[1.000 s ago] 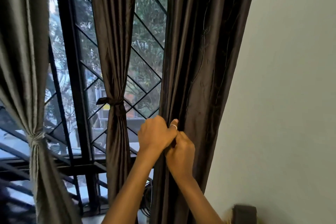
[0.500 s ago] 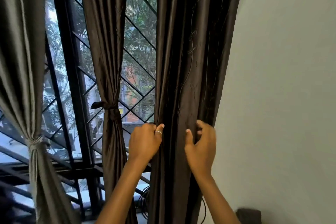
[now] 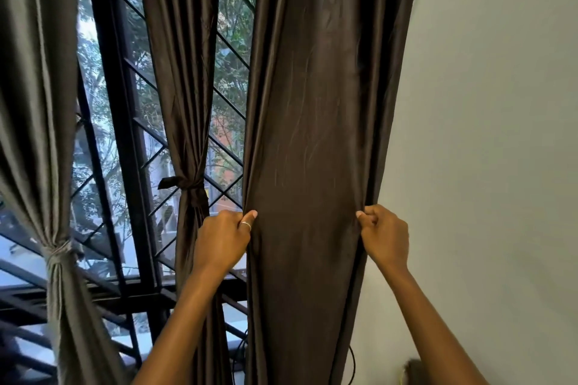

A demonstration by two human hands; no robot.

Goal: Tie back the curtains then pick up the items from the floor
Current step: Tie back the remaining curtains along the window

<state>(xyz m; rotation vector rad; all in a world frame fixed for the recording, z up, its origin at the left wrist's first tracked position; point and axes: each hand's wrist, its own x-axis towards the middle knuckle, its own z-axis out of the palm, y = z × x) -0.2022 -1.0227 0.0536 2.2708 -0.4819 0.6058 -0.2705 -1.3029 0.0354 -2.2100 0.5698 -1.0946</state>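
Now your left hand [image 3: 223,239] and right hand [image 3: 386,236] pinch opposite edges of the dark curtain [image 3: 308,134] beside the wall [image 3: 500,134], spreading it, likely to gather it for tying.

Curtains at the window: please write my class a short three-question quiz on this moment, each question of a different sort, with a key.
1. True or false: the dark curtain beside the wall is already tied back.
2. What does the left hand grip? A) that curtain's left edge B) a window bar C) a rope
3. Fill in: ___ other curtains in view are tied, the grey curtain and the middle curtain.
Key: 1 false; 2 A; 3 two.
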